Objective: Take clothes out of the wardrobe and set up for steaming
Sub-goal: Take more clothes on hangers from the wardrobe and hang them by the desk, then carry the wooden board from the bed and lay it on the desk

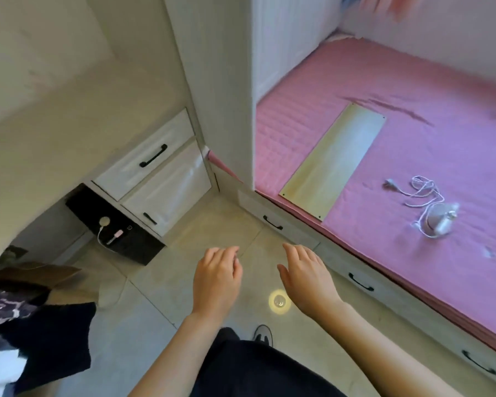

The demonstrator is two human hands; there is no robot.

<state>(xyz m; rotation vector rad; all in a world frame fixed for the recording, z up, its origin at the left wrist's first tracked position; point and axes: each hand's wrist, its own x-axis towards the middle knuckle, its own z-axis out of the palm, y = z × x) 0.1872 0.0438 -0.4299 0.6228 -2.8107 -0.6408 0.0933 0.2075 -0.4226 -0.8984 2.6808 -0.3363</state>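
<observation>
My left hand [216, 277] and my right hand [307, 275] hang in front of me over the tiled floor, fingers relaxed and pointing forward, holding nothing. A white handheld steamer [443, 222] lies on the pink bed cover [441, 133] at the right, its white cord [421, 190] and plug loose beside it. A pale yellow board [334, 160] lies flat on the bed cover, left of the steamer. A tall white wardrobe panel [221, 96] rises straight ahead. Pink clothing [398, 4] hangs blurred at the top edge.
White drawers with black handles [152, 160] stand ahead on the left above a dark open shelf [118, 227] with a charging cable. The bed base [361, 282] has handled drawers along the floor. Dark patterned clothes [26, 333] and a cardboard box [40, 277] sit at the lower left.
</observation>
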